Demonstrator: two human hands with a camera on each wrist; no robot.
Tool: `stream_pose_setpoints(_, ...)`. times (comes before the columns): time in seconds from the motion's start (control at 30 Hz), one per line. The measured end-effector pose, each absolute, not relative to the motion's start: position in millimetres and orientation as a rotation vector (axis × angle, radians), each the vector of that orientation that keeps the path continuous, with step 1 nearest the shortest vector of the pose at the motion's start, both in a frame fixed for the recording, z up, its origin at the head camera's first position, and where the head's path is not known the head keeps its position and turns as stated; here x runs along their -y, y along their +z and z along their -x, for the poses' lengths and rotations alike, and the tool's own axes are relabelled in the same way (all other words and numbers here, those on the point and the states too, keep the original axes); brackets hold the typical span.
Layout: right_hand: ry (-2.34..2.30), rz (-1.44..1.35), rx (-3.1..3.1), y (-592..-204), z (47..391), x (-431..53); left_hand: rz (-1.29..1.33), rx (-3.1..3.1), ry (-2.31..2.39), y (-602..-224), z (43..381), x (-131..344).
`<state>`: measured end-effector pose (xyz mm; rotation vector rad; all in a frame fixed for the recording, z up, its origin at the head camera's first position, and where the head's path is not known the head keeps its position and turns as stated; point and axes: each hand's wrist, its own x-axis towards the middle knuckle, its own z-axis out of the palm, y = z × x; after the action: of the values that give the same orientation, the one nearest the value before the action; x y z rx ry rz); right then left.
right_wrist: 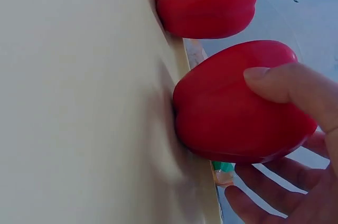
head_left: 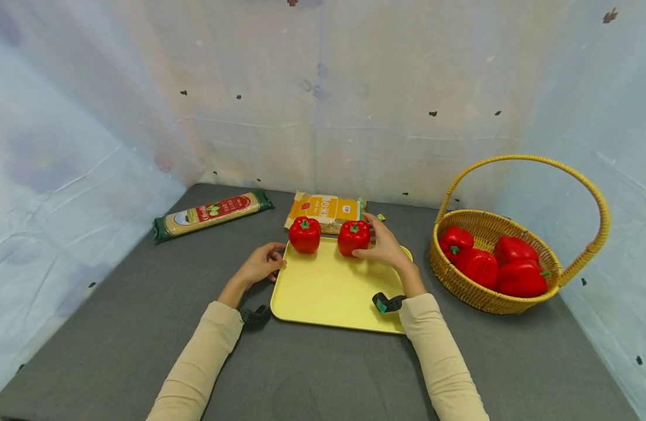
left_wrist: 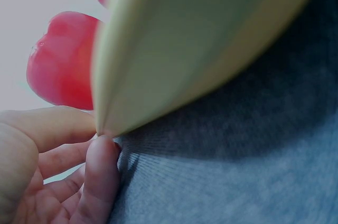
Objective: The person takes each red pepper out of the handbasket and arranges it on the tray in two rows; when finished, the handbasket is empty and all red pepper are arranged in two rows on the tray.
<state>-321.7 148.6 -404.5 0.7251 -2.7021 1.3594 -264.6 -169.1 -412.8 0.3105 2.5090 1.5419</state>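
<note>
My left hand (head_left: 261,262) pinches the left rim of a yellow tray (head_left: 323,295) between thumb and fingers. The left wrist view shows that corner of the tray (left_wrist: 179,39) tilted in the picture, with the fingertips on its edge. Two red bell peppers stand upright at the tray's far side. My right hand (head_left: 387,248) holds the right pepper (head_left: 353,240), thumb on the near side and fingers round the far side. In the right wrist view this pepper (right_wrist: 232,110) is on or just over the tray; contact is unclear. The left pepper (head_left: 304,235) stands untouched beside it.
A yellow wicker basket (head_left: 476,305) with a tall handle stands at the right, holding several red bell peppers (head_left: 478,268). An orange and yellow food packet (head_left: 325,209) lies behind the tray. A long green-ended packet (head_left: 212,215) lies at the back left of the grey table (head_left: 144,316).
</note>
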Motion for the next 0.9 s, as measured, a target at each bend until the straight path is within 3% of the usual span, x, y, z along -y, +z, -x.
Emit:
stream_pose_setpoints(0.57, 1.346, -0.674, 2.692, -407, 324, -149, -0.299, -2.489, 1.557, -412, 264, 170)
stream_pose_setpoints(0.9, 1.346, -0.704, 2.734, -382, 313, -165, -0.283, -2.489, 1.558, -412, 265, 170)
